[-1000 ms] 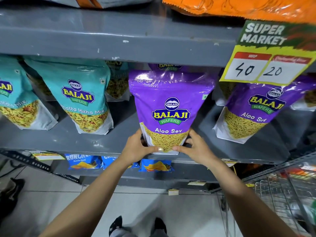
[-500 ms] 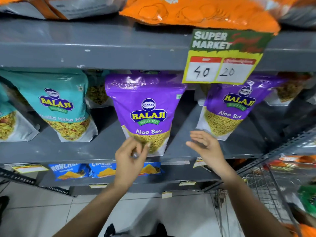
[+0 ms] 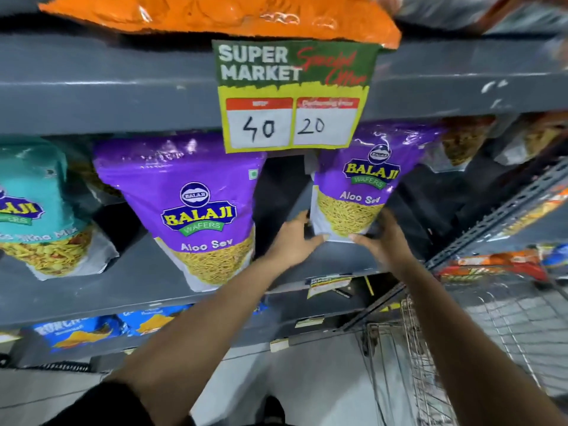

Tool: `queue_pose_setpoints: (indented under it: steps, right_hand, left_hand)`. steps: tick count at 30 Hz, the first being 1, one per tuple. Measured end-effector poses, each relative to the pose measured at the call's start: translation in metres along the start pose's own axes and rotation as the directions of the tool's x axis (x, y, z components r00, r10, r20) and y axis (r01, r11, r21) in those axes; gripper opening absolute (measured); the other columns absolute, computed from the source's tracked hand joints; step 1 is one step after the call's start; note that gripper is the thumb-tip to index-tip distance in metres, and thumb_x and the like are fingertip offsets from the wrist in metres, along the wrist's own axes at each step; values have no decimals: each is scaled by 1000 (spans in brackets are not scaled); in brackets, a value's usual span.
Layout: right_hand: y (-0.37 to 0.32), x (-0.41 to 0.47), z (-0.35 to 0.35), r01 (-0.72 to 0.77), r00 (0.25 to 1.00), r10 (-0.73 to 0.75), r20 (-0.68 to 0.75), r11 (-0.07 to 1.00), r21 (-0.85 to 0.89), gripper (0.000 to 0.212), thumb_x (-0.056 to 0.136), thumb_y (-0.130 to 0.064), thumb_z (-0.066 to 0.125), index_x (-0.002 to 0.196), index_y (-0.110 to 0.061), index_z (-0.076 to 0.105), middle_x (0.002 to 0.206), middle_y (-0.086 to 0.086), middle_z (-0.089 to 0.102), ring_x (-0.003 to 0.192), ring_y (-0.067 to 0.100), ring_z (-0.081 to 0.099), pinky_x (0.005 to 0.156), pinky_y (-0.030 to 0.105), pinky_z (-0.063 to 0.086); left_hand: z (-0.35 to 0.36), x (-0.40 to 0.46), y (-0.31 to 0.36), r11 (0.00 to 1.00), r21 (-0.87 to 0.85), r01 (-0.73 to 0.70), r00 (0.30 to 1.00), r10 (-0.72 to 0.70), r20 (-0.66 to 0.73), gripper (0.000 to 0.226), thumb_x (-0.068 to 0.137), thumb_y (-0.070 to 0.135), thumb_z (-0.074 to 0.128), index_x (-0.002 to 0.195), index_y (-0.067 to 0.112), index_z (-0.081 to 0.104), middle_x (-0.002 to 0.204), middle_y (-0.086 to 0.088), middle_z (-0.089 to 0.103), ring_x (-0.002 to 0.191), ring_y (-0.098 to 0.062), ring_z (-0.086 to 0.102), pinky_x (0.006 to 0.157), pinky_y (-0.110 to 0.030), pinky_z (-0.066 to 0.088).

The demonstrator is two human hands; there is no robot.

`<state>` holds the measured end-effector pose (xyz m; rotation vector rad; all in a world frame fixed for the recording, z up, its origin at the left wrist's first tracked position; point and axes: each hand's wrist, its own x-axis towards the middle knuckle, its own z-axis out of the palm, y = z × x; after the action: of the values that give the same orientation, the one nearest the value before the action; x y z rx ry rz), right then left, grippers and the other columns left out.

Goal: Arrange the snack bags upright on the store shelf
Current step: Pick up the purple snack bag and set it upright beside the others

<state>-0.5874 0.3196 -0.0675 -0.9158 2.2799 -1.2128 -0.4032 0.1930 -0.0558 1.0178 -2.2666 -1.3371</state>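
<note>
Two purple Aloo Sev bags stand on the grey middle shelf. The left purple bag stands upright near the shelf's front edge, with no hand on it. The right purple bag leans to the right, farther back. My left hand grips its lower left corner and my right hand grips its lower right corner. A teal Khatta Mitha Mix bag stands at the far left.
A Super Market price sign reading 40 and 20 hangs from the upper shelf, covering the right bag's top. An orange bag lies above. Blue packets fill the lower shelf. A wire cart stands at the lower right.
Both hands let go of the left purple bag and moved right to take hold of the right purple bag. My view shifted right.
</note>
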Motion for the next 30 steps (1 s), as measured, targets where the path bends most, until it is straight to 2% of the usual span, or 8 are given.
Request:
queue_pose_setpoints:
  steps: [7, 10, 14, 18, 22, 24, 28, 30]
  right_hand:
    - [7, -3, -14, 19, 988, -34, 150, 995, 102, 57, 75, -1, 82, 123, -10, 51, 118, 11, 70, 109, 25, 69, 90, 32, 57]
    - [13, -15, -21, 22, 978, -50, 205, 991, 136, 61, 77, -4, 81, 130, -13, 51, 123, 9, 70, 113, 20, 69, 96, 38, 56]
    - [20, -27, -23, 34, 970, -76, 230, 983, 181, 61, 79, -5, 80, 131, -20, 52, 126, 7, 68, 115, 17, 68, 95, 36, 56]
    - [24, -34, -23, 36, 969, -90, 228, 972, 233, 60, 78, -3, 80, 125, -32, 55, 126, 5, 68, 117, 19, 68, 95, 38, 55]
    - [24, -39, -18, 22, 975, -83, 207, 960, 280, 60, 79, 8, 75, 130, -10, 50, 127, 14, 66, 116, 22, 67, 89, 28, 58]
    - [23, -41, -17, 17, 977, -81, 200, 953, 303, 60, 79, 12, 73, 131, -4, 49, 128, 18, 66, 117, 24, 67, 86, 24, 57]
    - [19, -49, -15, 29, 978, -103, 181, 928, 372, 69, 75, 5, 78, 135, 1, 44, 130, 21, 63, 113, 18, 67, 98, 39, 54]
    - [17, -56, -11, 38, 989, -97, 113, 898, 439, 79, 75, 8, 77, 143, -3, 38, 134, 18, 61, 116, 21, 65, 100, 37, 54]
  left_hand:
    - [7, -12, 1, 992, -115, 54, 997, -59, -48, 32, 84, 25, 72, 112, 10, 71, 109, -9, 76, 101, -16, 71, 96, -32, 54]
    - [11, -24, -6, 988, -142, 56, 996, -65, -55, 34, 84, 22, 73, 116, 9, 70, 111, -9, 75, 102, -11, 70, 93, -20, 52]
    - [16, -35, -12, 985, -161, 69, 993, -82, -81, 33, 85, 22, 72, 115, 10, 71, 107, -7, 77, 94, -5, 69, 77, 0, 45]
    - [16, -42, -14, 982, -180, 61, 994, -77, -82, 34, 84, 22, 73, 116, 10, 71, 107, -6, 77, 96, -7, 71, 83, -9, 51]
    - [16, -45, -13, 976, -213, 52, 997, -64, -48, 33, 84, 20, 72, 117, 12, 70, 110, -5, 76, 95, -5, 71, 90, -16, 52]
    - [16, -47, -12, 975, -216, 41, 998, -50, -35, 35, 85, 20, 72, 119, 12, 68, 113, -6, 75, 95, -7, 71, 88, -12, 51]
    - [13, -52, -13, 973, -226, 44, 999, -39, 26, 45, 86, 23, 70, 129, 11, 62, 124, -4, 69, 108, -10, 67, 85, -1, 45]
    - [9, -60, -14, 969, -238, 72, 997, -61, 52, 51, 87, 23, 70, 133, 8, 57, 124, 0, 65, 111, -9, 62, 88, -3, 44]
